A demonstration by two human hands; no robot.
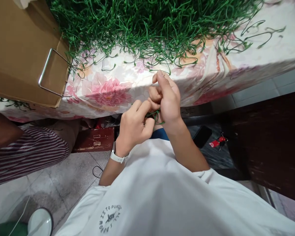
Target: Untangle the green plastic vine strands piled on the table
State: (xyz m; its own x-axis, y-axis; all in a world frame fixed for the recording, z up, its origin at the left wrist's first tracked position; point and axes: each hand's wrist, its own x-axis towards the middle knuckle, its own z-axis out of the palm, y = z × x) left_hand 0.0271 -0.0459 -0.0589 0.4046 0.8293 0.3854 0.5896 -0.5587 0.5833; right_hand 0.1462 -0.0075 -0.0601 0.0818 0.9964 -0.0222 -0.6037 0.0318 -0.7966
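My left hand, with a white-banded watch on the wrist, is closed in a pinch on thin green plastic stems. Against its fingertips lies my right hand, fingers curled in and thumb raised against the index finger. The stems run between both hands and show below the right palm; their ends inside the fingers are hidden. Both hands are just in front of the table edge, above my lap. Beyond them, a big heap of green plastic stems covers the back of the table, with loose strands along its near side.
A flowered tablecloth hangs over the table edge. At left stands a cardboard box with a metal wire handle. A person in striped clothing sits close on my left. A dark phone and red-tagged keys lie low at right.
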